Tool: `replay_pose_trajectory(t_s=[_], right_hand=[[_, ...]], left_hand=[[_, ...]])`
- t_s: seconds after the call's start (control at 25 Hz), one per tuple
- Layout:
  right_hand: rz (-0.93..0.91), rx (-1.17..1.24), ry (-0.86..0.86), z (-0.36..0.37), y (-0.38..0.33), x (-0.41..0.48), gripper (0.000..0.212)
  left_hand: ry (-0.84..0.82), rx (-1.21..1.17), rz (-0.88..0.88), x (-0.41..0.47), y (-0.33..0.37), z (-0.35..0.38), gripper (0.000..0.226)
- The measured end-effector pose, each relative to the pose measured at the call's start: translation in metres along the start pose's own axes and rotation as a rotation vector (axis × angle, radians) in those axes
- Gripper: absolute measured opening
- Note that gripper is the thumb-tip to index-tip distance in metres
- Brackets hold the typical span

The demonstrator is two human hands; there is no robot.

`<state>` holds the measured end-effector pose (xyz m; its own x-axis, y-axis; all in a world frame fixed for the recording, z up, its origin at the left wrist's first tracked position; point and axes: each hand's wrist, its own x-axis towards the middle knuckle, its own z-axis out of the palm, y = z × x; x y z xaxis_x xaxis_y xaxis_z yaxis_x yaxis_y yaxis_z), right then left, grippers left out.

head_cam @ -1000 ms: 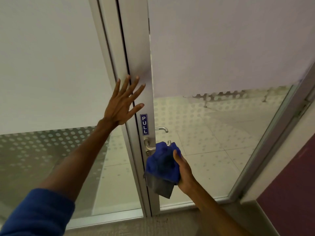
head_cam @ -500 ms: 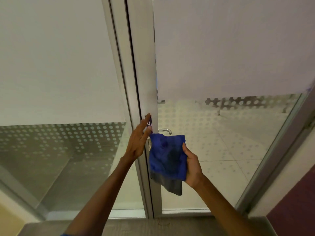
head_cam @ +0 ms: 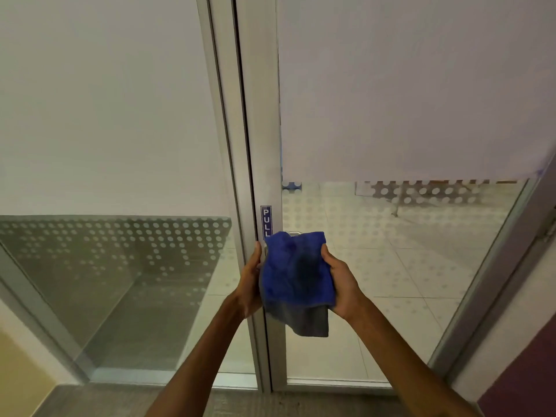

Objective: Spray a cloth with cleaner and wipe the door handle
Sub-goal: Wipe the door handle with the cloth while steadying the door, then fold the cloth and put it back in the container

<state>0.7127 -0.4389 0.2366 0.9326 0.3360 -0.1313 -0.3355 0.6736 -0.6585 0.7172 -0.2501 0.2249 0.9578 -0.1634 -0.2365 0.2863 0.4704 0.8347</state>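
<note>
Both hands on blue cloth [head_cam: 296, 267] before door frame [head_cam: 264, 145]: left hand [head_cam: 251, 281] gripping left edge, right hand [head_cam: 341, 281] clasping right edge. Door handle [head_cam: 294, 233] mostly hidden behind cloth, below PULL sticker [head_cam: 266, 219].

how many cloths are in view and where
1. A blue microfibre cloth with a grey underside is held up against the metal door handle, which it mostly covers. The right hand grips its right edge, the left hand its left. No other cloth shows.
</note>
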Motion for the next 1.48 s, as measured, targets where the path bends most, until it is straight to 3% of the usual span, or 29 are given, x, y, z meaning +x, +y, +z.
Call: replay_pose_trajectory(t_s=[0.08, 0.2, 0.28, 0.44, 0.68, 0.76, 0.88, 1.0, 1.2, 1.36, 1.48], right_hand=[[-0.018, -0.046, 0.052, 0.006, -0.001, -0.007, 0.041], [-0.063, -0.123, 0.116, 0.012, -0.005, -0.015, 0.041], [-0.06, -0.206, 0.144, 0.018, -0.004, -0.021, 0.041], [0.016, -0.18, 0.105, 0.034, 0.009, -0.039, 0.047], [0.045, -0.209, 0.138, 0.054, 0.035, -0.073, 0.053], [0.041, -0.229, 0.136, 0.062, 0.041, -0.086, 0.05], [0.044, -0.203, 0.09, 0.073, 0.049, -0.099, 0.046], [0.045, -0.22, -0.036, 0.081, 0.048, -0.11, 0.044], [0.134, -0.516, -0.228, 0.084, 0.029, -0.121, 0.05], [0.119, -0.577, -0.241, 0.085, 0.017, -0.121, 0.047], [-0.007, -0.711, -0.242, 0.094, 0.009, -0.121, 0.046]], left_hand=[[-0.034, 0.077, -0.002, -0.013, 0.007, 0.006, 0.053], [-0.104, 0.288, 0.055, -0.025, 0.015, -0.004, 0.088], [-0.118, 0.357, 0.082, -0.035, 0.017, -0.014, 0.094], [-0.089, 0.258, 0.131, -0.057, 0.026, -0.033, 0.065], [-0.178, 0.258, 0.106, -0.103, 0.032, -0.043, 0.104], [-0.195, 0.288, 0.09, -0.115, 0.028, -0.047, 0.097], [-0.238, 0.27, 0.1, -0.13, 0.027, -0.049, 0.054], [-0.116, 0.297, 0.186, -0.143, 0.035, -0.046, 0.021], [0.066, 0.431, 0.194, -0.156, 0.052, -0.048, 0.019], [-0.003, 0.365, 0.129, -0.166, 0.065, -0.058, 0.04], [-0.155, 0.414, 0.235, -0.174, 0.076, -0.056, 0.042]])
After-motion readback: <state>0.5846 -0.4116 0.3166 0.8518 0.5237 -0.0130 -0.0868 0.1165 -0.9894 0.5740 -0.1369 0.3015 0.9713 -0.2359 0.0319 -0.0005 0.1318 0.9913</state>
